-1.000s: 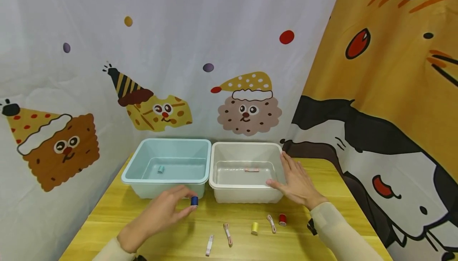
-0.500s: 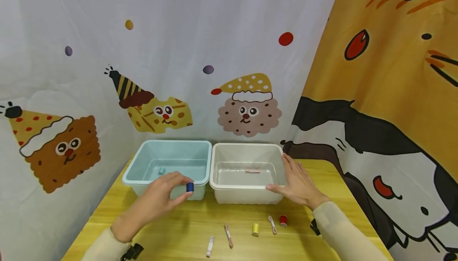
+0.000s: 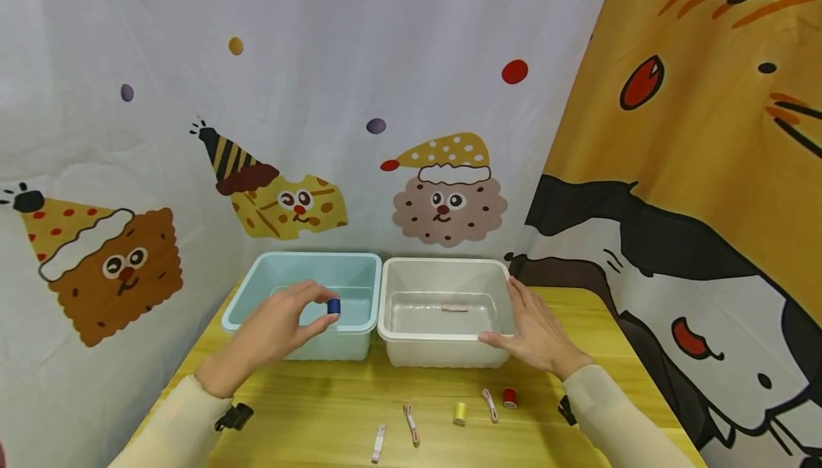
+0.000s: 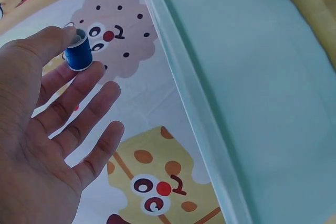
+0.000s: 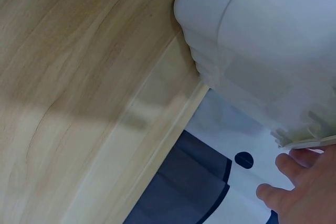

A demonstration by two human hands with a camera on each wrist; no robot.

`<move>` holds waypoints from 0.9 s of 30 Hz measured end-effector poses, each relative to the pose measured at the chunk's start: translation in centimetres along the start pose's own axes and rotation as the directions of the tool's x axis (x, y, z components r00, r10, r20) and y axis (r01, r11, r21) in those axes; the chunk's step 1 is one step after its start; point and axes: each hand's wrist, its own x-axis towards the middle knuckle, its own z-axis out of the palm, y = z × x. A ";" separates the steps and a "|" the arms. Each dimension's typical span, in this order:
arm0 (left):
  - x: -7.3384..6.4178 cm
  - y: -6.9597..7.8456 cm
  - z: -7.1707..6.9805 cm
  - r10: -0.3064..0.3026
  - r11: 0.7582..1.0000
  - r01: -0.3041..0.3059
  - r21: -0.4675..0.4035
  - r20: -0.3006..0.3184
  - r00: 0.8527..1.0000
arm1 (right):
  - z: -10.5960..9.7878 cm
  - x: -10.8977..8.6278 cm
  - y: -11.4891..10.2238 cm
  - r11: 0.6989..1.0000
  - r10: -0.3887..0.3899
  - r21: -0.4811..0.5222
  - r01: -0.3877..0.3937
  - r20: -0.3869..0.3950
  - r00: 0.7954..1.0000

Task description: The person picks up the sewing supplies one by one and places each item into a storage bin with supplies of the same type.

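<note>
Between thumb and index fingertip, my left hand (image 3: 276, 325) pinches a small blue thread spool (image 3: 333, 306), its other fingers spread in the left wrist view. Hand and spool are over the front part of the light-blue bin (image 3: 340, 347), above its rim. My right hand (image 3: 539, 336) rests at the right side of the white bin (image 3: 443, 350), thumb by the front rim and fingers fairly straight along the right rim. A small pinkish folded strip (image 3: 455, 308) lies on the white bin's floor. My left hand hides part of the blue bin's floor.
On the wooden table (image 3: 308, 411) in front of the bins lie a yellow spool (image 3: 459, 414), a red spool (image 3: 510, 398), a whitish folded strip (image 3: 490, 405), a pinkish one (image 3: 412, 424) and a white one (image 3: 379, 444). A printed curtain (image 3: 308, 61) hangs behind the bins.
My left hand has carried the blue spool up, away from me and slightly left, from before the bins to over the blue bin. The right hand has stayed at the white bin.
</note>
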 end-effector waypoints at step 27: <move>7.2 -4.1 -1.6 -0.050 0.996 0.033 0.084 0.212 0.976 | 0.4 0.0 0.4 1.000 -0.021 0.008 0.021 -0.016 1.000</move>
